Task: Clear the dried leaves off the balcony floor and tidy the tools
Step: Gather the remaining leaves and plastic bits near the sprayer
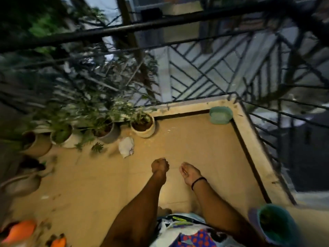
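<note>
The tiled balcony floor (195, 148) runs pale and mostly bare out to the corner of the dark railing (204, 72), so the sweeping looks largely done. What is left of the dried leaves (53, 209) is a thin scatter of brown scraps and flecks at the near left of the floor, small, flat and blurred, with a few pale crumbs near the pots. Beside that scatter lie two orange things (19, 230), perhaps tools waiting to be put away, though I cannot tell what they are. Over the middle of the floor the left hand (160, 165) is balled up and the right hand (189, 172) is turned palm up with its fingers curled in; neither seems to hold anything. A teal tub (274, 227) with something dark inside stands at the near right. A row of potted plants (143, 126) lines the left side.
</note>
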Action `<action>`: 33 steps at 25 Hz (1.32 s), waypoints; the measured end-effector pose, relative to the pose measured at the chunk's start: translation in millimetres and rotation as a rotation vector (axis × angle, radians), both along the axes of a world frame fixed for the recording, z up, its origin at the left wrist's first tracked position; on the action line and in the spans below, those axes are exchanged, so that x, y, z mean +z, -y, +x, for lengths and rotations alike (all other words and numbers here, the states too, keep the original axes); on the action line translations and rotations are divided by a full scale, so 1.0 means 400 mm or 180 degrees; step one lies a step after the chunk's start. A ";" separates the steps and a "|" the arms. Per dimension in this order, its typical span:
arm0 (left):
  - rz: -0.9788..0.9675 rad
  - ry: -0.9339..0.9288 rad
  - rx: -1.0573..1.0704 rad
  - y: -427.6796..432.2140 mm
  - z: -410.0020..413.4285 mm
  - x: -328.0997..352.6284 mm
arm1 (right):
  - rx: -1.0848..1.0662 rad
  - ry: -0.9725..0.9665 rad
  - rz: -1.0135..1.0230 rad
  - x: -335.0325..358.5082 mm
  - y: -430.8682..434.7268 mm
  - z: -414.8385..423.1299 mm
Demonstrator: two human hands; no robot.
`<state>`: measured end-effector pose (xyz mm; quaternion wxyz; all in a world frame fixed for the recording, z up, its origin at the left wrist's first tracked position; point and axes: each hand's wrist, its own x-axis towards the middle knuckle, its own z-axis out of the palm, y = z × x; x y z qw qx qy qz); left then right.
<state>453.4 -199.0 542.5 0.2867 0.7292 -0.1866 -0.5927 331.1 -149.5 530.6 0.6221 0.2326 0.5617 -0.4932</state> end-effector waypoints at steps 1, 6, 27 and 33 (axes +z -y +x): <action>0.0002 0.0041 0.0162 0.014 0.088 0.005 | 0.0162 0.0033 -0.0043 0.003 0.036 0.077; 0.0014 0.0186 0.1316 0.059 0.511 0.006 | 0.1237 0.0094 0.0010 0.016 0.196 0.482; 0.0196 -0.0336 0.4663 0.067 1.493 -0.012 | 0.5395 -0.0535 -0.0127 0.013 0.516 1.647; 0.0155 -0.0455 0.5312 0.102 1.783 0.031 | 0.5517 -0.0582 -0.0349 0.031 0.536 1.977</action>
